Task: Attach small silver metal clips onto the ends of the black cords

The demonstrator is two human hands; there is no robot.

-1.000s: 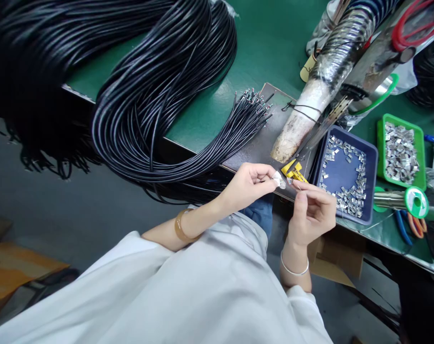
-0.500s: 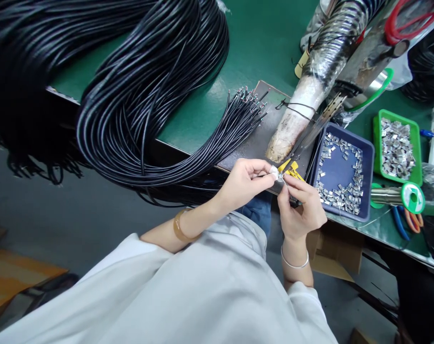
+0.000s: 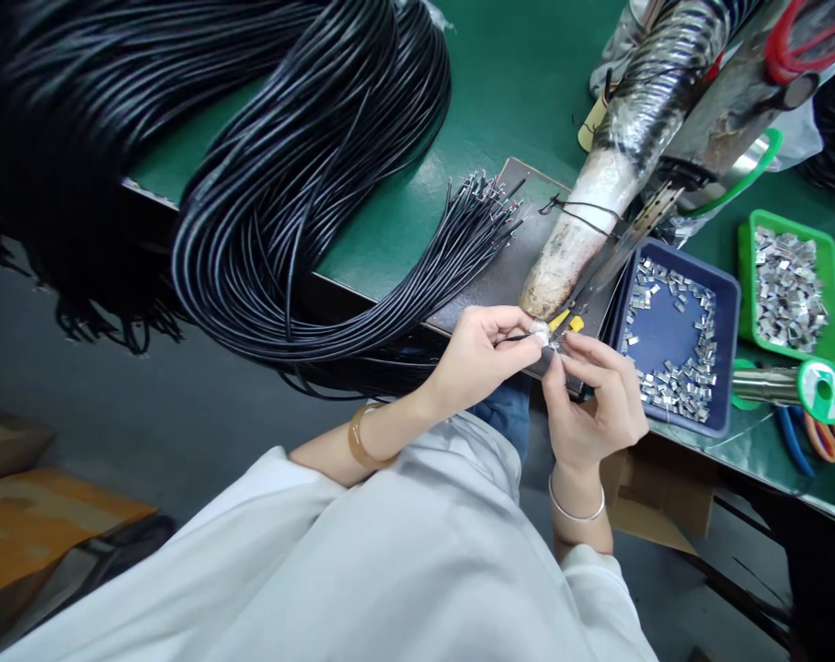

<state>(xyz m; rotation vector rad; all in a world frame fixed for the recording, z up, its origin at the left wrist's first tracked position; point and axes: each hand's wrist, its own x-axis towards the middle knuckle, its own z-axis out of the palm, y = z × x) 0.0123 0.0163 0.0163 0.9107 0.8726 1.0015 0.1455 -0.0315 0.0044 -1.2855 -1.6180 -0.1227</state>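
Observation:
My left hand pinches a black cable near its end, thumb against forefinger, with a white covering at the fingertips. A small silvery piece at the cable's tip is too small to make out clearly. Close on the right, my right hand has thumb and forefinger closed around a thin solder wire, its other fingers curled. Just beyond the fingertips is a yellow piece, under the lower end of a slanting soldering iron. The wide mouth of a wrapped duct lies beside it.
A large bundle of black cables covers the left of the green table. On the right stand a blue tray and a green tray with small metal pieces. Nearby are a solder spool and pliers.
The view has shifted slightly, so everything appears a little further right. My right fingers have moved slightly away from the left fingertips, and more black cable shows at my left hand.

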